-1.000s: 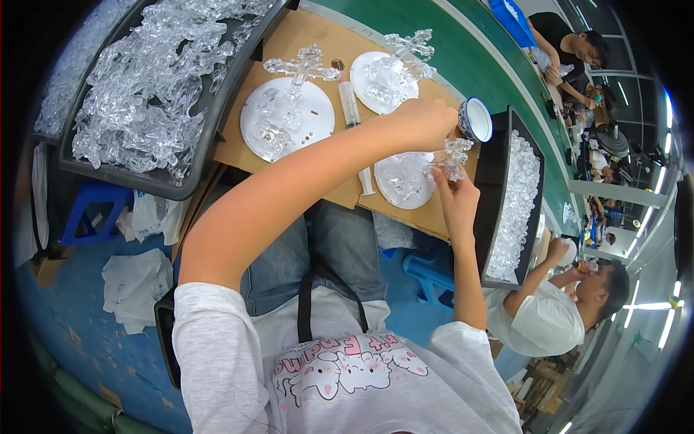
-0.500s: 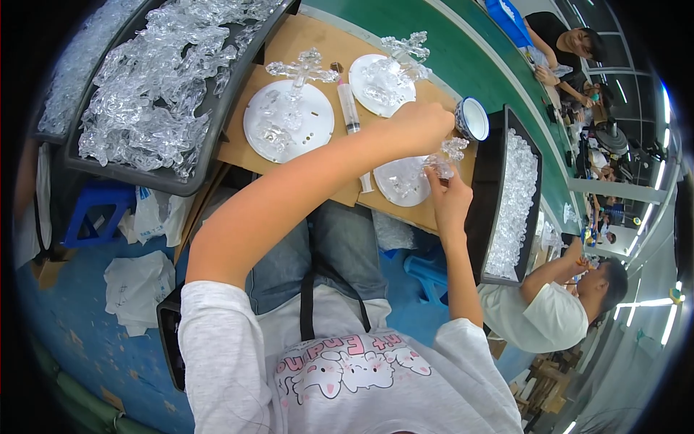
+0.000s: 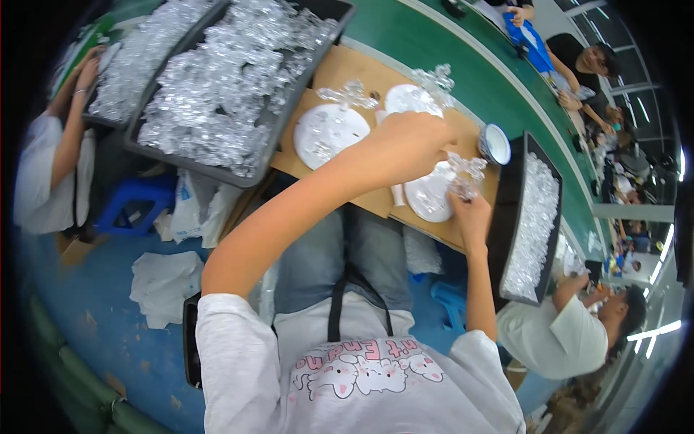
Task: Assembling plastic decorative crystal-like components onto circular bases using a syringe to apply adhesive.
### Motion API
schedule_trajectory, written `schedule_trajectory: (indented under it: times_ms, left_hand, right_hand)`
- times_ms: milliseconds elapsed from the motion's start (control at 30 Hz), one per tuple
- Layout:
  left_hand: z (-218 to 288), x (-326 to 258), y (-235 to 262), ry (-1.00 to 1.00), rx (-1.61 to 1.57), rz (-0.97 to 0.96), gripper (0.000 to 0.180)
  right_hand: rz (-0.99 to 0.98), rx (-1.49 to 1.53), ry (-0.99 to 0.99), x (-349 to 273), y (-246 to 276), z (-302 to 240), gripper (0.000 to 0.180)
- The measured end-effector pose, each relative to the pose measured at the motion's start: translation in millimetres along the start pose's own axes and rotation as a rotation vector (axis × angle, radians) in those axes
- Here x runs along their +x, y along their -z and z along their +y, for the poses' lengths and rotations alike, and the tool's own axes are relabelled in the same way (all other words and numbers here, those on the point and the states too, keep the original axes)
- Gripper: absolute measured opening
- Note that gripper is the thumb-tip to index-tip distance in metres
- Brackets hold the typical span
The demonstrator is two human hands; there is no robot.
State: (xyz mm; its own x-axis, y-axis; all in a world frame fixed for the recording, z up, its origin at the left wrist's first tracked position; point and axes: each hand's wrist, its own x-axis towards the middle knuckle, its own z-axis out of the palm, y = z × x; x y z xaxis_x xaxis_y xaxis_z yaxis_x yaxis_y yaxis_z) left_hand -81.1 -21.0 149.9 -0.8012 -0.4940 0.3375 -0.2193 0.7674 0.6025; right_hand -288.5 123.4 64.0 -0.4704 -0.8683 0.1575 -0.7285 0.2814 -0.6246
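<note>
My right hand pinches a clear plastic branched piece between thumb and fingertips, over the edge of a white round disc. My left hand is closed just left of that piece, its fingers curled together. Whatever its fingertips hold is hidden or too small to name. A blue-and-white bowl stands a little beyond both hands. Farther left, another white disc has clear plastic parts on it, and a clear cross-shaped piece stands at its far side. A third disc is partly covered by my left hand.
A large black tray of clear plastic pieces stands left of the cardboard. On the right is a black bin of small clear pieces. A blue stool is on the floor. Other people work left and right.
My left hand has drawn back from the bowl's rim toward the clear piece. My right hand still pinches that piece. The whole view has shifted, bringing a person at the left into sight.
</note>
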Motion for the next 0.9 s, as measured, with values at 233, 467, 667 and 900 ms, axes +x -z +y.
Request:
schedule_trajectory:
  times_ms: [233,467,667,900]
  left_hand:
    - [-58,-112,150,0.262,0.325,0.452,0.023]
    - [-113,-168,179,0.515,0.578,-0.032,0.036]
    - [-118,-170,179,0.386,0.417,0.097,0.041]
    - [-114,-151,169,0.330,0.192,0.380,0.029]
  right_hand:
    - [0.017,-0.067,0.017,-3,1,2,0.036]
    - [0.031,-0.045,-0.006,-40,48,-26,0.046]
    - [0.088,0.168,-0.115,-56,60,-61,0.039]
    - [-0.147,0.393,0.165,-37,31,-111,0.038]
